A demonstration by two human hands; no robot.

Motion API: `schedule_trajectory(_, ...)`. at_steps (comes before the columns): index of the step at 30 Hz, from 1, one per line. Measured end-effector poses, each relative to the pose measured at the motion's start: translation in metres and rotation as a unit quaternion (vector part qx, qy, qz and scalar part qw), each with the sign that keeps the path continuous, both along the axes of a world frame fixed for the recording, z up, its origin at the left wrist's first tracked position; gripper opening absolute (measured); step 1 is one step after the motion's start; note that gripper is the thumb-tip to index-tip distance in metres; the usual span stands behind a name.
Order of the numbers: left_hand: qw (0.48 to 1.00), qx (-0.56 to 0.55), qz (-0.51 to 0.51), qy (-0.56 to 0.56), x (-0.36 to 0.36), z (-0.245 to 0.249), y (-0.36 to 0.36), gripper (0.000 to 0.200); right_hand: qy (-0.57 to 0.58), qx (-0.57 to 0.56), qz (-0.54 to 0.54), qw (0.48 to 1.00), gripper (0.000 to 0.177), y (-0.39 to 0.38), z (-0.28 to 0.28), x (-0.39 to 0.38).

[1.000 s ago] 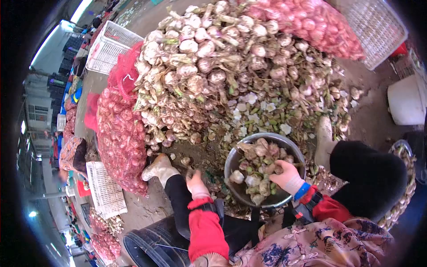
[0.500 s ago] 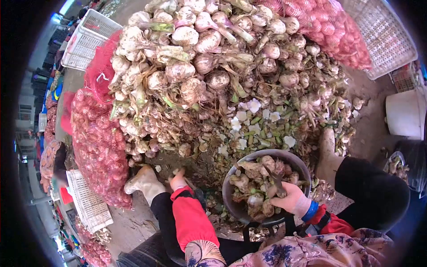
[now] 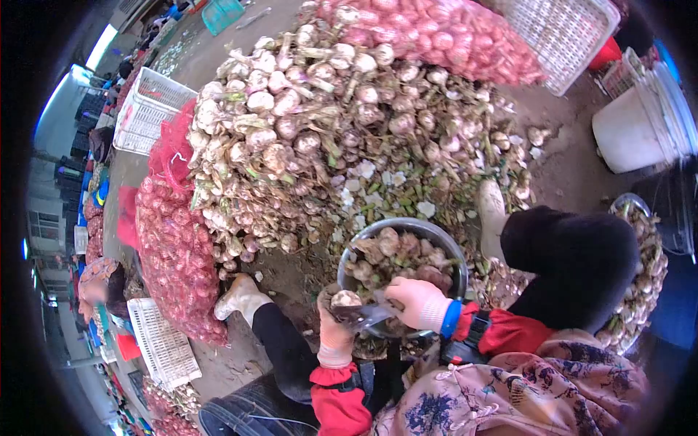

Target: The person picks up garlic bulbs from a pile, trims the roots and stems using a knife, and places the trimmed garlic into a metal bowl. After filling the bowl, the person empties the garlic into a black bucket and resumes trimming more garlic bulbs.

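Observation:
My left hand [image 3: 334, 340], in a pale glove, is closed around a garlic bulb [image 3: 346, 299] with its pale top facing up. My right hand [image 3: 420, 303], also gloved, grips a knife [image 3: 369, 315] whose broad blade reaches across to the bulb and overlaps the left fingers in this view. Both hands are over the near side of a metal bowl [image 3: 462, 270], which holds several garlic bulbs [image 3: 396, 251] with dry skins. The knife's handle is mostly hidden by the right fingers.
A large garlic heap [image 3: 291, 138] rises ahead, with cut stems and trimmings [image 3: 385, 192] at its foot. Red mesh sacks [image 3: 174, 254] flank it. White crates [image 3: 163, 341] and a white bucket [image 3: 632, 134] stand around. More garlic [image 3: 643, 280] lies by my right knee.
My left hand has come from the ground by the left foot to the bowl's near edge and holds a bulb. The right hand has brought the knife to it. The view has shifted.

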State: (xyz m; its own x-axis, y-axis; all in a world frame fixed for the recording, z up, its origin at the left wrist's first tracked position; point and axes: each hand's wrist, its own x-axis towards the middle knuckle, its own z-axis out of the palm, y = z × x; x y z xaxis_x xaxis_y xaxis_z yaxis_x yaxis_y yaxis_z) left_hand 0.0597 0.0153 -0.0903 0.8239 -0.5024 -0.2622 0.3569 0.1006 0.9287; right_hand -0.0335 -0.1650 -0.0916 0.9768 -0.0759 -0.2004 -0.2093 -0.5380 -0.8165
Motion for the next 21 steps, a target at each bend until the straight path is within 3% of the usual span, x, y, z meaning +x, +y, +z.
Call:
schedule_trajectory(1, 0.987, -0.051, 0.056, 0.141, -0.009, -0.003, 0.002, 0.067, 0.015, -0.019, 0.035, 0.999, 0.029, 0.001, 0.004, -0.001)
schedule_trajectory(3, 0.997, 0.069, -0.026, -0.023, -0.031, 0.008, 0.003, 0.067, 0.028, -0.033, 0.073, 0.996, 0.022, 0.001, 0.016, -0.006)
schedule_trajectory(4, 0.997, 0.071, -0.029, -0.025, -0.037, 0.008, 0.003, 0.067, 0.026, -0.031, 0.070, 0.997, 0.022, -0.001, 0.020, -0.008)
schedule_trajectory(6, 0.977, 0.149, -0.043, -0.148, -0.044, 0.004, 0.007, 0.069, 0.046, -0.052, 0.114, 0.991, 0.026, -0.003, 0.026, -0.011)
schedule_trajectory(9, 0.953, 0.224, -0.054, -0.195, -0.048, 0.010, 0.005, 0.069, 0.033, -0.061, 0.124, 0.990, 0.024, -0.002, 0.024, -0.016)
schedule_trajectory(13, 0.966, 0.183, -0.052, -0.178, -0.051, 0.022, -0.006, 0.068, 0.008, -0.062, 0.111, 0.992, 0.023, -0.003, 0.028, -0.020)
schedule_trajectory(15, 0.997, 0.066, 0.026, -0.009, -0.060, 0.042, -0.019, 0.066, -0.009, -0.068, 0.089, 0.994, 0.023, -0.003, 0.022, -0.020)
schedule_trajectory(16, 0.997, 0.059, 0.044, 0.030, -0.064, 0.054, -0.026, 0.064, -0.022, -0.074, 0.070, 0.995, 0.024, -0.004, 0.020, -0.020)
schedule_trajectory(17, 0.997, 0.058, 0.044, 0.027, -0.066, 0.049, -0.028, 0.064, -0.024, -0.075, 0.069, 0.995, 0.024, -0.007, 0.018, -0.022)
schedule_trajectory(19, 0.983, 0.080, -0.012, -0.163, -0.068, 0.034, -0.024, 0.064, -0.048, -0.087, 0.055, 0.994, 0.024, -0.014, 0.020, -0.024)
schedule_trajectory(20, 0.976, 0.113, 0.002, -0.184, -0.071, 0.031, -0.022, 0.067, -0.063, -0.075, 0.032, 0.995, 0.022, -0.011, 0.008, -0.025)
schedule_trajectory(21, 0.989, 0.087, 0.053, -0.112, -0.077, 0.031, -0.028, 0.066, -0.067, -0.077, 0.030, 0.994, 0.022, -0.022, 0.002, -0.027)
